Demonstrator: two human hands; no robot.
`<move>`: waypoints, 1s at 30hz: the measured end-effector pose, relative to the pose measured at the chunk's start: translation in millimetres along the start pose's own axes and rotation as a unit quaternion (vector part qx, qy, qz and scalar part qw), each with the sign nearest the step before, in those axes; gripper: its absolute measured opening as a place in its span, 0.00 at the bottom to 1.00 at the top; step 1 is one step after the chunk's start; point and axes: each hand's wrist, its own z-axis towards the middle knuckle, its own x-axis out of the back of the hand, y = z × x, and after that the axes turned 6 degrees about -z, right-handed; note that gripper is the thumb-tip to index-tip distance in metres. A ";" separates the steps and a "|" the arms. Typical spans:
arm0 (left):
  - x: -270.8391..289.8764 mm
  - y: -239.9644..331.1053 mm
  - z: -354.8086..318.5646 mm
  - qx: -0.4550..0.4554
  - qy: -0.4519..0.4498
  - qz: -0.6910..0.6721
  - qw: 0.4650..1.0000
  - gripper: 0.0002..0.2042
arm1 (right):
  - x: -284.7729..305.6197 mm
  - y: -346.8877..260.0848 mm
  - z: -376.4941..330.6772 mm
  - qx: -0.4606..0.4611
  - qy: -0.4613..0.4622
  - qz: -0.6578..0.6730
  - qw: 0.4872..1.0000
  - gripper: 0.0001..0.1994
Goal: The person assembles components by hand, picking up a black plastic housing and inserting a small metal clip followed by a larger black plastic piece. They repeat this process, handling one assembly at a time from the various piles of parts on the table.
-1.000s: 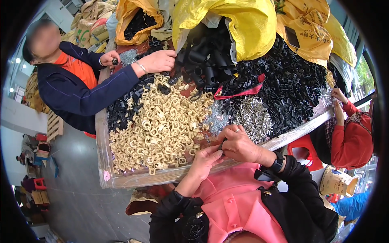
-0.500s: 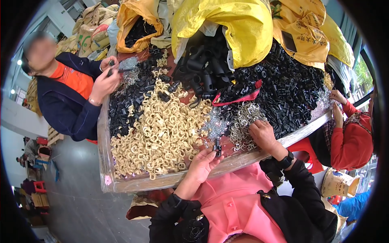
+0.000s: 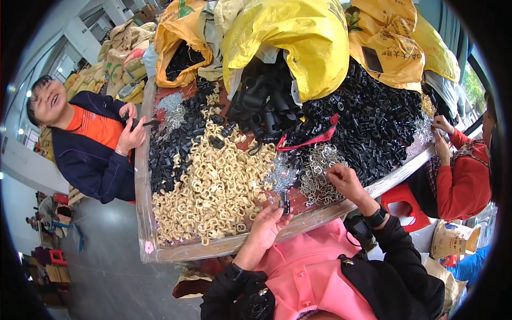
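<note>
My left hand [image 3: 268, 223] is at the table's near edge. Its thumb and fingers pinch a small black plastic fitting [image 3: 285, 203], held upright. To the right, my right hand [image 3: 346, 180] is just above the near side of a pile of silver metal rings [image 3: 314, 178]. Its fingers are curled together, and whatever they may hold is hidden. Between the hands lies a heap of tiny shiny metal pieces [image 3: 281, 175]. A big pile of cream-coloured buckle-like loops [image 3: 213, 186] spreads to the left of my left hand.
The wooden table rim [image 3: 213, 249] runs before me. Black plastic parts [image 3: 373, 122] cover the right side. Black tube pieces [image 3: 272, 101] spill from a yellow sack [image 3: 298, 42]. A person [image 3: 98, 141] works at left, another [image 3: 458, 170] at right. A red strap [image 3: 309, 140] crosses the parts.
My right hand has lifted slightly off the silver rings, its fingers drawn together. My left hand keeps the black fitting. The left co-worker's hands have moved lower and back from the table.
</note>
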 end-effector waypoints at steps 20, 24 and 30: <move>-12.2 4.1 9.0 -0.059 -0.133 -0.024 0.989 0.15 | -25.3 -70.5 -1.2 0.107 -0.267 0.137 0.948 0.07; -13.9 7.9 5.2 -0.059 -0.106 -0.025 0.992 0.15 | -40.0 -64.3 -1.2 0.064 -0.274 0.310 0.908 0.06; -5.8 9.5 4.0 -0.014 -0.137 -0.049 0.989 0.17 | -48.9 -66.3 -4.2 0.075 -0.227 0.315 0.918 0.05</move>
